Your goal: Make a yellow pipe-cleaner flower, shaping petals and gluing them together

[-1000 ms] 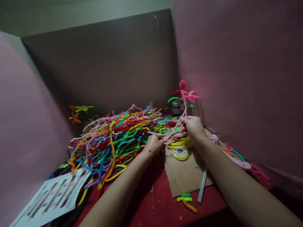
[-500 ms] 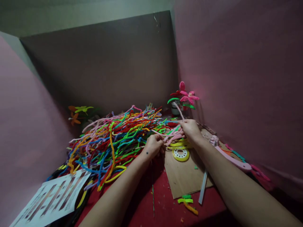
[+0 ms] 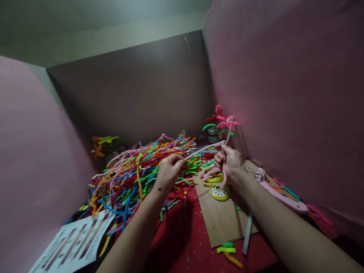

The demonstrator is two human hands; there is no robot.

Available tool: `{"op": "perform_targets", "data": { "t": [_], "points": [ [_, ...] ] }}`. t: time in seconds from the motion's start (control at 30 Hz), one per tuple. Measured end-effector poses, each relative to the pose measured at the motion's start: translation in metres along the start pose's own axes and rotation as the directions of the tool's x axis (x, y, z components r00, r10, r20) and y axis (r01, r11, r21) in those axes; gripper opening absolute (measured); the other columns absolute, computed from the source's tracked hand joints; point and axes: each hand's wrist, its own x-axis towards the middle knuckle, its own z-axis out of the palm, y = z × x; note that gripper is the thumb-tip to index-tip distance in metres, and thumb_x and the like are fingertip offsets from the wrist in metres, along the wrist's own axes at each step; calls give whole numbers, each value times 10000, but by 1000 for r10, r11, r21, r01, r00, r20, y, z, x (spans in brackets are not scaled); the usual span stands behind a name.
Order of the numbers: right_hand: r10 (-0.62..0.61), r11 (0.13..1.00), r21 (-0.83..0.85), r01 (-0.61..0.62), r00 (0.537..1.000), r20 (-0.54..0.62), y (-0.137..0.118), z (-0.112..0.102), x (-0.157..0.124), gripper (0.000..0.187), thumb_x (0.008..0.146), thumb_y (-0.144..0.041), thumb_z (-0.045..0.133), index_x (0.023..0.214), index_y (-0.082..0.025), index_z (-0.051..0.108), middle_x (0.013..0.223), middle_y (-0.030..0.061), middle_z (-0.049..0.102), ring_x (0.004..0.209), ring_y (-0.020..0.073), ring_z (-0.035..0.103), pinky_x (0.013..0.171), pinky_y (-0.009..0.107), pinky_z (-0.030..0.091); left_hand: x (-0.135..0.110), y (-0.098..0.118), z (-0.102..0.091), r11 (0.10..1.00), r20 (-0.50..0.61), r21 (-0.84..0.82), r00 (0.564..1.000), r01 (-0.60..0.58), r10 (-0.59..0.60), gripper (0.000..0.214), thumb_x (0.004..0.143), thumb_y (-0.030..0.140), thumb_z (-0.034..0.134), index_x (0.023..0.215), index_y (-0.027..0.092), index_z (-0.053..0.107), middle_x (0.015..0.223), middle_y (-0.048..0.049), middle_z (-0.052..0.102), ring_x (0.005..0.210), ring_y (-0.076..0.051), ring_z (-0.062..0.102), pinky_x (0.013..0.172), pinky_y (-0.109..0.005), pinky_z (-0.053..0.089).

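Left hand (image 3: 168, 171) and right hand (image 3: 231, 161) pinch pink pipe cleaner (image 3: 200, 148) stretched between.

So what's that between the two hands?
A pink pipe cleaner stretches from the left hand to the right hand, both pinching it, above the colourful pile. The head view shows it.

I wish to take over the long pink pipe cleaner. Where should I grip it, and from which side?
Probably the free middle span of the pink pipe cleaner, from above: the left hand pinches it on one side, the right hand on the other, and the pile lies beneath.
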Motion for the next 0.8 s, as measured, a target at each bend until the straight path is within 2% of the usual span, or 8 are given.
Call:
{"op": "perform_targets", "data": {
  "t": [0.07,0.13,0.23,0.3,0.4,0.57,0.7,0.8],
  "points": [
    [16,1000,25,-16,1000,18,3,-1,0,251,768,-450,489,736,-202,482,352,-99,310,293,67,304,302,194,225,3,9,-15,988,-86,128,992,-84,95,139,707,278,511,697,162,586,419,47,490,350,-73,414,393,-182,314],
    [38,998,40,-39,999,38,7,-1,0,278,760,-480,493,748,-202,487,352,-101,315,280,62,276,293,192,204,11,18,-31,936,-170,310,959,-164,225,152,716,284,504,720,165,600,468,32,523,428,-93,475,450,-191,348],
    [73,996,54,-76,995,65,12,-1,-1,294,755,-489,497,741,-195,496,345,-99,313,261,57,238,277,192,176,37,27,-57,761,-184,595,878,-258,442,173,718,264,492,753,173,636,621,-4,611,579,-121,542,549,-208,374],
    [89,994,62,-94,993,78,14,1,-2,288,757,-478,498,740,-190,505,342,-97,314,252,57,223,266,193,165,61,30,-71,663,-148,689,839,-292,523,176,712,257,492,742,172,644,674,-14,631,621,-130,549,582,-215,375],
    [94,990,101,-103,992,85,14,3,-4,274,767,-456,494,737,-185,517,335,-96,310,244,57,209,250,188,164,97,27,-84,590,-88,742,825,-320,559,187,723,242,479,766,179,650,740,-23,651,665,-139,562,617,-220,373],
    [122,979,158,-128,991,50,14,8,-6,271,805,-406,448,695,-170,522,309,-93,286,237,57,183,230,177,161,145,14,-85,549,-48,783,853,-291,520,163,741,249,488,739,201,643,789,-33,655,760,-179,555,703,-271,368],
    [140,979,141,-147,988,57,21,9,-8,249,798,-379,458,715,-160,541,314,-92,296,233,56,186,229,179,173,171,4,-81,555,-27,772,858,-309,514,160,740,230,492,703,194,644,791,-51,648,782,-200,540,735,-309,365],
    [162,979,119,-167,985,56,25,9,-10,211,787,-349,472,753,-159,558,321,-93,305,236,54,199,240,177,180,177,1,-82,568,-16,762,868,-310,496,114,694,189,540,643,186,641,753,-52,645,778,-200,536,739,-307,373]
  ]
}}
